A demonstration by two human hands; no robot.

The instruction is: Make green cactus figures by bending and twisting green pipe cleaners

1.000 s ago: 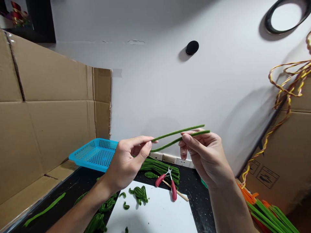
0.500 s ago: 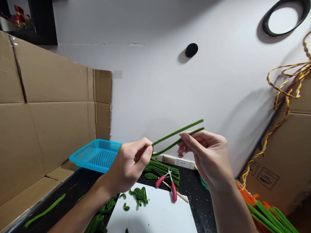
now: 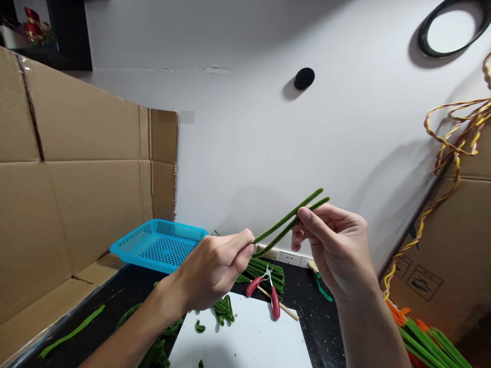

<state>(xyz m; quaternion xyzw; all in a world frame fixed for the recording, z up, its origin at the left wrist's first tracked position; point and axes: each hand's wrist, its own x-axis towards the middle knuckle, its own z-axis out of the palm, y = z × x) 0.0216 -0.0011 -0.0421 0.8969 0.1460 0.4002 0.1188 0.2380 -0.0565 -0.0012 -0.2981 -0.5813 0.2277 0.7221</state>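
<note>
A green pipe cleaner [image 3: 278,225] is stretched between my hands above the worktop, its two strands running side by side up to the right. My left hand [image 3: 220,260] is closed around its left end, which the fingers hide. My right hand [image 3: 335,240] pinches the lower strand near its tip between thumb and fingers. The upper strand passes close to that thumb; I cannot tell if it is gripped too. Below lie red-handled nippers [image 3: 275,304] with jaws apart, a wooden stick [image 3: 288,311], and curled green pieces [image 3: 224,309] on a white board [image 3: 264,342].
A blue perforated basket [image 3: 161,250] stands at the left by a cardboard wall [image 3: 95,128]. Behind the nippers lies a bundle of green pipe cleaners [image 3: 270,276]. Orange and green stems [image 3: 429,337] fill the lower right corner, below twisted yellow-brown cord [image 3: 416,225].
Both hands have shifted slightly right. My left hand has turned and closed more tightly on the pipe cleaner, and the two strands now lie closer together at my right fingertips.
</note>
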